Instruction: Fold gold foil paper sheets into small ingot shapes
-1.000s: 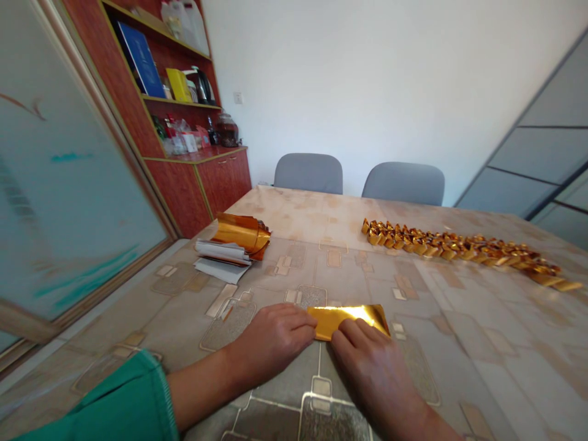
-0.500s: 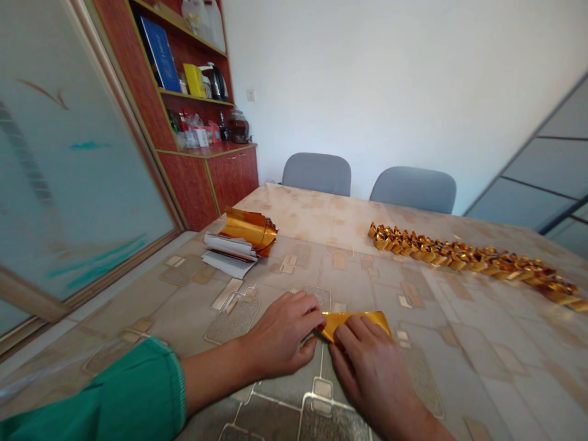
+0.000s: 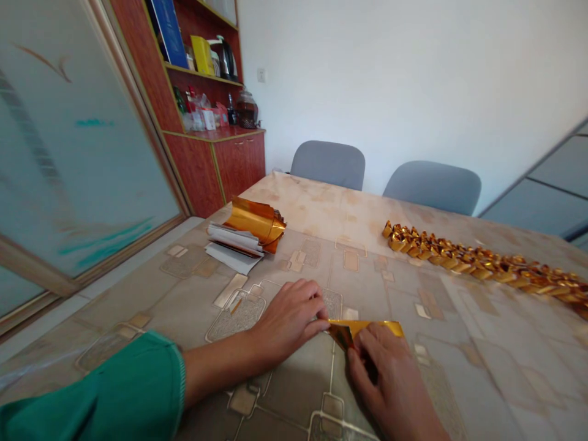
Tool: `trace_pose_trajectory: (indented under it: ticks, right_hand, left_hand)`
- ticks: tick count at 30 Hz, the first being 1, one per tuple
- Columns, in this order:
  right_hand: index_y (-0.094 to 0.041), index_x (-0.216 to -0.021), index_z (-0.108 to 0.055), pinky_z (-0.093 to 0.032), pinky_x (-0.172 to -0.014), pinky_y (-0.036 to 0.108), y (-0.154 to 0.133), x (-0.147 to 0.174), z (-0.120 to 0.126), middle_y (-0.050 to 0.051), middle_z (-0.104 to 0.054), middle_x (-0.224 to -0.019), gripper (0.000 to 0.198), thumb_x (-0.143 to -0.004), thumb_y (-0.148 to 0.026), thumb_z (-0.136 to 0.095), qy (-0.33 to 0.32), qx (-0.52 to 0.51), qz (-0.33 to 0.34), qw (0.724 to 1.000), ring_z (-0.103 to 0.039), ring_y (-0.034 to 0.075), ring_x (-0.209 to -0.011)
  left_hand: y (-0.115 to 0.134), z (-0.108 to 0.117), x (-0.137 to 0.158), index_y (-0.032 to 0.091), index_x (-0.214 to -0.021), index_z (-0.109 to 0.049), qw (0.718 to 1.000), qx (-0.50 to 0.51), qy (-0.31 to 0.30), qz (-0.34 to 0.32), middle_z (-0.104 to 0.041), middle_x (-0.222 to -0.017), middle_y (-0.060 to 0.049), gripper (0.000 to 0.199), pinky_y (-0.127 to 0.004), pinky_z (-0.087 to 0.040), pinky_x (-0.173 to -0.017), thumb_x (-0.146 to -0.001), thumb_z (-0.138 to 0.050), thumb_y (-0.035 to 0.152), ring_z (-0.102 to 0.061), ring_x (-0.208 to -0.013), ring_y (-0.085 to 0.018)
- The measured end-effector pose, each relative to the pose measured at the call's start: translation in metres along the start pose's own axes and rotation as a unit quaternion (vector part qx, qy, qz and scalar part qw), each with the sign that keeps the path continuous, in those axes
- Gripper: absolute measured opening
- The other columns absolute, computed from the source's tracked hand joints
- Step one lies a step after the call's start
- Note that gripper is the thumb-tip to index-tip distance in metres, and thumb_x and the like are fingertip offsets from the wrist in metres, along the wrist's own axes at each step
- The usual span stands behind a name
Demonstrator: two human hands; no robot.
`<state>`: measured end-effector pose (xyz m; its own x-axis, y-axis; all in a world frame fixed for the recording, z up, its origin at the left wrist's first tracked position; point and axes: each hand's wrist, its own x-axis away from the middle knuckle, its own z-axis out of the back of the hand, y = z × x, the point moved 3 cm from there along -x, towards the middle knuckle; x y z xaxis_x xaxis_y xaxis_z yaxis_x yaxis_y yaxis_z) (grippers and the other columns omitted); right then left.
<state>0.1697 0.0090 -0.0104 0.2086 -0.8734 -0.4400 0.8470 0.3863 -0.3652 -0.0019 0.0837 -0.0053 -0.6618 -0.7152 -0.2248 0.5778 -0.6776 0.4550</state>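
A sheet of shiny gold foil paper (image 3: 340,334), partly folded, lies on the patterned tablecloth between my hands. The fingertips of my left hand (image 3: 294,312) pinch its left end. My right hand (image 3: 386,367) has its fingers curled over the middle of the paper, with the thumb at its near edge. A folded flap shows on the left part, dark on its near side. The paper's right corner sticks out beyond my right knuckles. My right fingertips are partly hidden.
A stack of gold sheets (image 3: 255,220) with white-backed sheets (image 3: 235,242) lies at the far left of the table. Long rows of folded gold pieces (image 3: 463,254) stretch along the right. Two grey chairs (image 3: 328,162) stand behind the table.
The left part of the gold paper has been folded, and a dark flap now shows. My right hand's fingers have curled in more. The view has shifted slightly.
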Motion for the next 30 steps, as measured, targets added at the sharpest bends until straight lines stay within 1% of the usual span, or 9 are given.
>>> trace_pose_trajectory:
  ticks: [5, 8, 11, 16, 25, 30]
  right_hand:
    - [-0.024, -0.069, -0.053, -0.035, -0.059, 0.03, 0.002, -0.001, 0.0, 0.003, -0.059, -0.068, 0.027, -0.095, -0.029, -0.049, -0.011, 0.007, -0.004, 1.0, -0.055, 0.02, -0.063]
    - [-0.024, -0.069, -0.054, -0.036, -0.061, 0.031, 0.004, -0.002, -0.001, 0.003, -0.06, -0.069, 0.031, -0.098, -0.027, -0.044, -0.008, 0.023, -0.005, 1.0, -0.056, 0.02, -0.063]
    - [-0.024, -0.067, -0.052, -0.034, -0.059, 0.031, 0.007, -0.001, -0.004, 0.003, -0.058, -0.066, 0.031, -0.097, -0.027, -0.045, 0.001, 0.042, -0.006, 0.999, -0.054, 0.02, -0.06]
    - [-0.023, -0.068, -0.051, -0.033, -0.059, 0.031, 0.009, 0.0, -0.008, 0.003, -0.058, -0.066, 0.028, -0.095, -0.024, -0.047, -0.007, 0.063, -0.007, 0.998, -0.054, 0.02, -0.06]
    - [-0.024, -0.067, -0.048, -0.033, -0.058, 0.03, 0.006, -0.003, -0.009, 0.002, -0.057, -0.065, 0.032, -0.099, -0.029, -0.042, 0.008, 0.104, 0.016, 0.994, -0.054, 0.02, -0.058]
    - [-0.024, -0.07, -0.046, -0.032, -0.057, 0.03, 0.006, -0.002, -0.009, 0.001, -0.057, -0.064, 0.026, -0.096, -0.027, -0.045, 0.019, 0.109, 0.001, 0.994, -0.054, 0.02, -0.058]
  left_hand:
    - [0.001, 0.0, -0.006, 0.019, -0.088, -0.065, 0.999, -0.018, -0.029, 0.002, -0.059, -0.099, -0.003, 0.009, -0.033, -0.037, -0.082, -0.091, -0.065, 0.028, -0.052, -0.096, -0.021]
    - [0.002, 0.0, -0.009, 0.018, -0.087, -0.065, 0.999, -0.022, -0.047, 0.005, -0.058, -0.099, -0.003, 0.01, -0.034, -0.037, -0.083, -0.09, -0.066, 0.028, -0.052, -0.096, -0.021]
    - [0.003, -0.001, -0.012, 0.018, -0.084, -0.064, 0.998, -0.033, -0.055, 0.013, -0.058, -0.096, -0.003, 0.01, -0.035, -0.037, -0.083, -0.089, -0.066, 0.027, -0.051, -0.094, -0.021]
    - [0.004, -0.003, -0.013, 0.018, -0.082, -0.062, 0.997, -0.053, -0.05, 0.021, -0.058, -0.093, -0.003, 0.011, -0.036, -0.037, -0.082, -0.087, -0.069, 0.026, -0.051, -0.091, -0.021]
    - [0.004, -0.007, -0.01, 0.019, -0.081, -0.061, 0.998, -0.042, -0.025, 0.047, -0.058, -0.094, -0.003, 0.009, -0.037, -0.038, -0.086, -0.083, -0.069, 0.02, -0.052, -0.094, -0.022]
    - [0.004, -0.005, -0.011, 0.018, -0.079, -0.059, 0.997, -0.055, -0.015, 0.059, -0.058, -0.092, -0.002, 0.011, -0.037, -0.039, -0.084, -0.083, -0.069, 0.02, -0.051, -0.093, -0.022]
